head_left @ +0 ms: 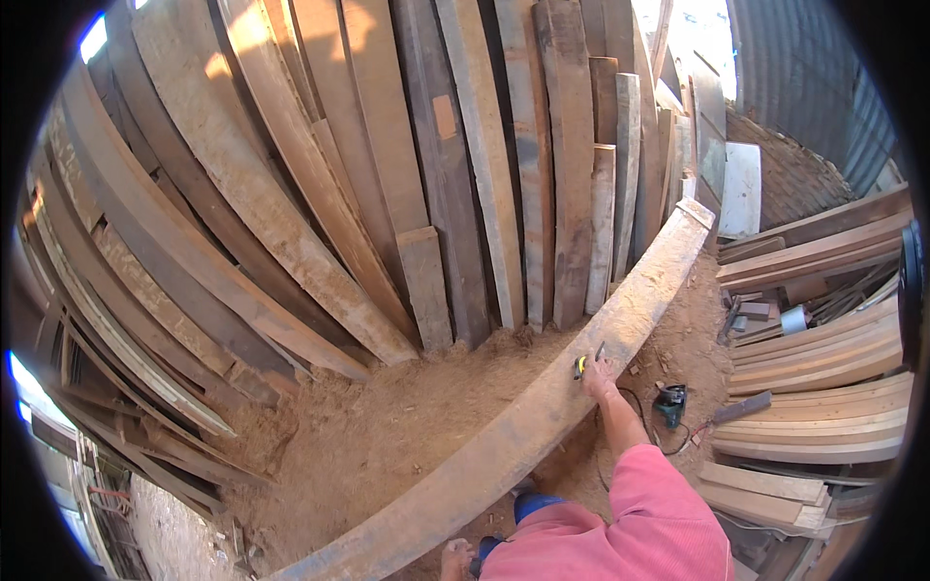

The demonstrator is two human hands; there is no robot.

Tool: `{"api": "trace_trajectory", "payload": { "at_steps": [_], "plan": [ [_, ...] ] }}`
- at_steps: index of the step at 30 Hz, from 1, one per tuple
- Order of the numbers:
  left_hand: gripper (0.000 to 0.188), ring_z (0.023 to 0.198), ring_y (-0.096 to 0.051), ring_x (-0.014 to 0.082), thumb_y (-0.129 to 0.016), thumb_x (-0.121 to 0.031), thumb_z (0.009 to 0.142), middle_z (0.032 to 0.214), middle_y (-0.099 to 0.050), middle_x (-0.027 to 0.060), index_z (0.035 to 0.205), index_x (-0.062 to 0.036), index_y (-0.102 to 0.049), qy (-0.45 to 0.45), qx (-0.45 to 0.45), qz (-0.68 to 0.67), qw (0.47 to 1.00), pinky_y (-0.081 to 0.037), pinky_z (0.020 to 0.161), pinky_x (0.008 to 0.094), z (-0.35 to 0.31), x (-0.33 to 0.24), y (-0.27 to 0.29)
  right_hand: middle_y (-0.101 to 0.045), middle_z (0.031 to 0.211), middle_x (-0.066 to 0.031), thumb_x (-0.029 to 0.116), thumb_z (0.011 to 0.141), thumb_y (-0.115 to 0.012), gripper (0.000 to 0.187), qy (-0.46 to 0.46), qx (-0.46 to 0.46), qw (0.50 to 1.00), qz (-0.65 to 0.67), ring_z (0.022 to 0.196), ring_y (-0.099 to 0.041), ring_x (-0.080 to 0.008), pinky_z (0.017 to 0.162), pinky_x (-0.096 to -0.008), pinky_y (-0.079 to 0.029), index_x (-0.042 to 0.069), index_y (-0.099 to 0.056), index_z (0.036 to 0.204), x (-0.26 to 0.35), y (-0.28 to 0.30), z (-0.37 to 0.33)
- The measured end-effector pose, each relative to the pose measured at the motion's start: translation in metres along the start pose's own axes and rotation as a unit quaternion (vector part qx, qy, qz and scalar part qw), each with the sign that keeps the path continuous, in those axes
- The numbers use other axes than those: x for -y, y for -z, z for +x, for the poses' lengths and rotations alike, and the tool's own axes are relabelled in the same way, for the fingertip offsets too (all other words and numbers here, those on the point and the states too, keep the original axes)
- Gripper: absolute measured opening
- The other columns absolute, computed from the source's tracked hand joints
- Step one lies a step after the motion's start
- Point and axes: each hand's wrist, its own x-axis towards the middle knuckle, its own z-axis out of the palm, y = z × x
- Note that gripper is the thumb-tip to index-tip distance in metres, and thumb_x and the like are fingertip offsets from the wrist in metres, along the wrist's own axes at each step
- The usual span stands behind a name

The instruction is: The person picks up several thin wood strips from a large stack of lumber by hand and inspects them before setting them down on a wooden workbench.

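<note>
A long, thick wooden plank [504, 441] runs diagonally from the lower left to the upper right in front of me. My right hand [599, 378] rests on its upper face, closed round a small yellow-and-black tape measure [580, 367]. A thin dark stick [601, 351], perhaps a pencil, pokes out past those fingers. At the lower edge, my left hand [455, 560] is beside my leg, near the plank's near side. Its fingers are too small and partly hidden to read. On the ground right of the plank lies a green-and-black corded power tool [669, 405].
Tall boards [417, 174] lean in a row along the far and left sides. Stacked planks [814, 358] fill the right side, with a pale cylinder [794, 320] among offcuts. Sawdust [387, 416] covers the ground. A corrugated metal sheet [794, 77] stands at the back right.
</note>
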Motion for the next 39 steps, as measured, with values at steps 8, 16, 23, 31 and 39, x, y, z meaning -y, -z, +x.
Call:
{"api": "trace_trajectory", "payload": {
  "at_steps": [8,16,23,31,39],
  "plan": [
    [0.029,0.065,-0.064,0.0247,-0.048,-0.028,0.094,0.074,-0.063,0.011,0.082,-0.0018,-0.054,-0.018,0.062,-0.172,0.983,-0.051,0.053,0.0329,0.038,0.071,0.04,-0.055,0.12,-0.0235,0.014,0.076,-0.063,0.051,0.02,0.037,0.999,0.005,0.113,-0.053,-0.0392,0.091,-0.0469,-0.047,0.003,-0.05,0.124,0.02,-0.008,-0.017],
    [0.024,0.074,-0.065,0.0228,-0.053,-0.022,0.092,0.089,-0.065,0.013,0.102,-0.0013,-0.06,-0.066,0.06,-0.007,0.996,-0.052,0.061,0.0327,0.021,0.061,0.01,-0.063,0.101,-0.0243,0.024,0.077,-0.064,0.042,0.177,0.123,0.975,-0.054,0.099,-0.063,-0.0375,0.082,-0.0439,-0.053,0.001,-0.058,0.111,0.098,-0.034,-0.154],
    [0.033,0.083,-0.063,0.0214,-0.057,-0.027,0.091,0.094,-0.065,0.0123,0.11,-0.0004,-0.063,-0.317,-0.15,0.116,0.929,-0.052,0.071,0.0347,-0.016,0.073,0.046,-0.067,0.106,-0.0166,0.044,0.071,-0.07,0.052,0.419,0.301,0.844,-0.143,0.101,-0.064,-0.0312,0.083,-0.0437,-0.053,0.009,-0.066,0.109,0.16,-0.041,-0.333],
    [0.018,0.053,-0.051,0.0122,-0.059,-0.025,0.09,0.064,-0.054,-0.0004,0.081,-0.0095,-0.06,-0.102,-0.232,-0.327,0.91,-0.039,0.046,0.0299,-0.113,0.31,0.142,-0.065,0.111,-0.0192,0.049,0.069,-0.07,0.059,0.563,0.381,0.647,-0.347,0.102,-0.063,-0.0342,0.083,-0.0427,-0.051,0.004,-0.068,0.107,0.205,-0.127,-0.507],
    [0.013,0.063,-0.062,0.0229,-0.064,-0.023,0.082,0.071,-0.063,0.0086,0.079,-0.0109,-0.067,0.289,-0.43,-0.274,0.81,-0.048,0.052,0.0385,-0.22,0.57,0.086,-0.067,0.11,-0.0156,0.052,0.067,-0.07,0.06,0.66,0.348,0.465,-0.476,0.099,-0.065,-0.0327,0.079,-0.0424,-0.052,0.006,-0.069,0.105,0.274,-0.191,-0.567]
  ]
}}
